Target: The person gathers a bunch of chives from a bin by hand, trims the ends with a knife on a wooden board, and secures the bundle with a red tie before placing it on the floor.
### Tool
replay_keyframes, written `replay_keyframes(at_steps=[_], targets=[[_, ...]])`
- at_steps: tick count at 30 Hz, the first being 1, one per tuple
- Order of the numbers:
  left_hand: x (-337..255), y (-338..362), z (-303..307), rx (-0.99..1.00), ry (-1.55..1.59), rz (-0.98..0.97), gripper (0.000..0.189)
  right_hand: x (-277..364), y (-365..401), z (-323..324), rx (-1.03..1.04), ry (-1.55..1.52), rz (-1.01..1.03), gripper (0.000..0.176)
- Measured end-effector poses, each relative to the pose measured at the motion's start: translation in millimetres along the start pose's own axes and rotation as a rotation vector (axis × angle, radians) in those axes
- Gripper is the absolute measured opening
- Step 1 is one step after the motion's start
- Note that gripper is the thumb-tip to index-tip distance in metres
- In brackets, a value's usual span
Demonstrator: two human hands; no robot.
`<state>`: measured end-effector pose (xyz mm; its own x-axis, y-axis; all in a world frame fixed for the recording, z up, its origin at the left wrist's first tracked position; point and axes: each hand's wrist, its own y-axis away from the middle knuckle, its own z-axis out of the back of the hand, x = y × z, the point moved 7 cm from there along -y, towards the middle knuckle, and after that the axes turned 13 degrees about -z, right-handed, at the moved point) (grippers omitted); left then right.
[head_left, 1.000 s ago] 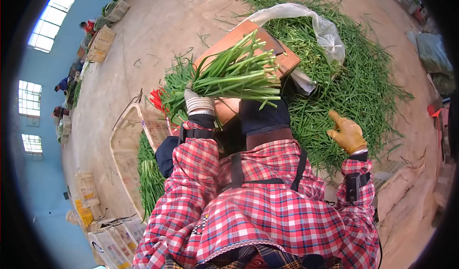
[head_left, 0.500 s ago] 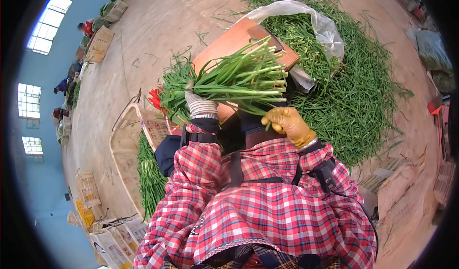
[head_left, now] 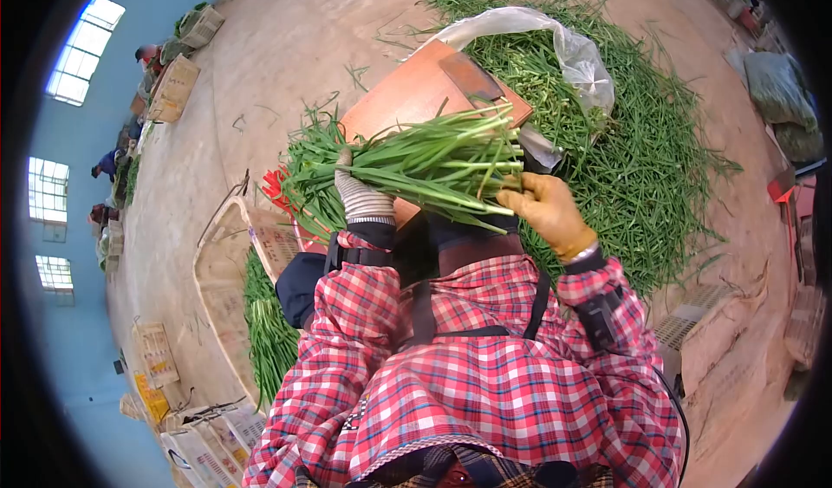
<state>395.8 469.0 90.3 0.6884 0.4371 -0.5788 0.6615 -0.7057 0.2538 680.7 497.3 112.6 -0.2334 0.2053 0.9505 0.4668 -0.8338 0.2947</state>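
Observation:
A bunch of green chives [head_left: 433,163] lies sideways in front of me, its pale cut ends to the right and its leafy tips to the left. My left hand [head_left: 362,195], in a light striped glove, is wrapped round the leafy part. At the pale ends, my right hand [head_left: 552,217] in a yellow glove pinches the stalks between thumb and fingers; the exact stalk is hard to make out. Beneath the bunch is an orange-brown board [head_left: 394,94] with a dark flat piece [head_left: 472,76] on it. Red ties [head_left: 276,189] hang left of the bunch.
A large heap of loose chives [head_left: 650,176] spreads over the floor at right, with a clear plastic sheet [head_left: 585,68] on it. Beside my left arm stands a crate [head_left: 221,267] holding chives [head_left: 270,336]. Other crates [head_left: 173,87] and people line the blue wall.
My right hand has gone up from below the bunch to its pale stalk ends; the small green piece it held is no longer seen. My left hand keeps its grip, and the bunch tilts slightly.

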Motion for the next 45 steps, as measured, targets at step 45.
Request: replay_keyframes(at_steps=[45], targets=[[-10.8, -10.8, 19.4, -0.007, 0.037, -0.088, 0.036, -19.3, 55.0, 104.9, -0.274, 0.282, 0.107, 0.041]])
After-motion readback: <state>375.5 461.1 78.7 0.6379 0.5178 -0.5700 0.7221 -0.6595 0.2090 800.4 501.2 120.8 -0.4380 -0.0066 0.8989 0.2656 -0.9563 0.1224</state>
